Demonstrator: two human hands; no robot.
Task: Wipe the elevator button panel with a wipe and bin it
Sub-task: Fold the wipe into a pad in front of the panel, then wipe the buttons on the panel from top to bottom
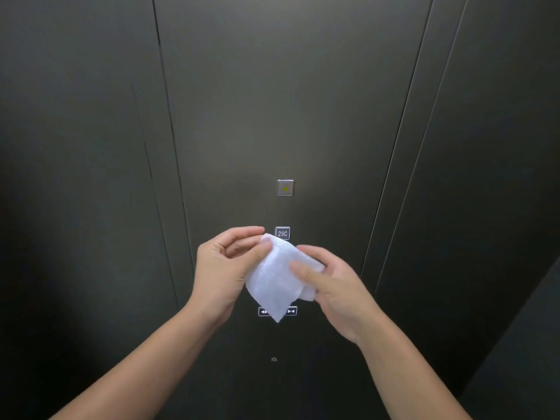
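Observation:
A white folded wipe (pixel 277 280) hangs between both hands in front of the dark elevator button panel (pixel 272 131). My left hand (pixel 224 268) pinches its upper left corner between thumb and fingers. My right hand (pixel 330 286) grips its right side, thumb on the front. The wipe is held off the panel and hides part of the button column. Above it show a square alarm button (pixel 285 187) and the 29C button (pixel 282 233). The door-open button (pixel 263 311) and door-close button (pixel 291 311) peek out beside the wipe's lower tip.
Dark metal wall panels flank the button panel on the left (pixel 78 177) and right (pixel 485 177), divided by vertical seams. A small keyhole (pixel 274 359) sits low on the panel. No bin is in view.

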